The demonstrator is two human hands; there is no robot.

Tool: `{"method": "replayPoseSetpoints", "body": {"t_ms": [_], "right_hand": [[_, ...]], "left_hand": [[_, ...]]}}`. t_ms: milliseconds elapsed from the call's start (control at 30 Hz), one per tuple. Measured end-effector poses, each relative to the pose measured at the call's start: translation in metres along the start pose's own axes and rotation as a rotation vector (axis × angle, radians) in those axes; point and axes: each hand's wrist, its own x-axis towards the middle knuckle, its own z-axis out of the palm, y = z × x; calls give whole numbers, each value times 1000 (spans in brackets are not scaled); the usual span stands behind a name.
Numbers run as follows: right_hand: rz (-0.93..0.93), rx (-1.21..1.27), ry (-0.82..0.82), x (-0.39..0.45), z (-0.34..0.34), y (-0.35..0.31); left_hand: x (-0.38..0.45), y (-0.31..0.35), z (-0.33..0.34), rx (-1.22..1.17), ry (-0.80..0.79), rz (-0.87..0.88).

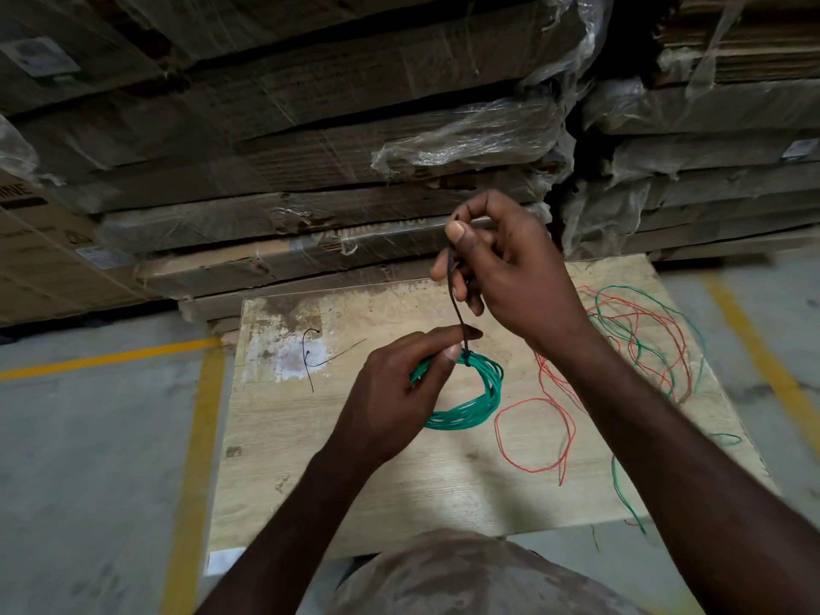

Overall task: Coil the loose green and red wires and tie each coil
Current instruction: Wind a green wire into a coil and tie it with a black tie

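The left hand [401,392] pinches the green coil [470,392] at its top, thumb and forefinger pressed together right where a dark tie [457,299] wraps round the strands. The coil hangs just above the wooden board [399,481]. The right hand [501,264], raised higher, grips the tie's free end between thumb and curled forefinger, so the strip runs taut from coil up to fingers. To the right on the board lies a loose tangle of red wire [532,437] and green wire [621,486] (all looped over one another). Two spare ties [310,357] lie at the board's left. Wrapped cardboard stacks [310,148] stand behind.
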Motion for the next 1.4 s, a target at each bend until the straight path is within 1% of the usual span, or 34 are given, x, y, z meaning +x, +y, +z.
{"method": "replayPoseSetpoints", "body": {"t_ms": [100,200,267,400,500,567,667,733,800,867,933,1000,1067,1133,1200,1267,1333,1400], "right_hand": [[9,4,-18,3,1,-1],[7,3,-44,2,2,0],[5,19,-52,1,2,1],[-12,46,8,7,3,5],[-31,6,-2,16,12,7],[-15,13,-1,24,19,9],[25,38,-54,34,29,14],[65,62,-115,37,41,21],[161,80,-171,34,59,34],[266,-3,-238,24,80,51],[336,-99,-337,11,103,73],[375,-118,-443,-1,131,97],[361,-158,-505,-10,164,124],[366,-183,-470,-14,198,149],[429,-177,-417,-11,231,169],[470,-179,-401,-3,265,186],[447,-238,-381,8,298,206],[467,-244,-313,24,324,228]], "left_hand": [[0,3,4,-10,37,-10],[0,2,6,-129,64,-54],[0,-2,4,-154,73,-75],[1,-18,-11,-84,100,-47],[1,-25,-16,-34,73,-51],[0,-29,-19,-52,103,-77],[-5,-39,-28,-76,175,-92],[-10,-50,-36,-81,189,-95],[-16,-66,-45,-94,233,-119],[-24,-87,-58,-92,325,-160],[-33,-111,-75,-71,429,-221],[-42,-137,-95,-40,498,-285],[-51,-168,-115,-27,520,-334],[-59,-202,-133,-12,507,-360],[-64,-236,-147,29,475,-384],[-63,-269,-158,43,463,-412],[-56,-303,-167,53,452,-431],[-45,-334,-175,57,426,-435]]}}
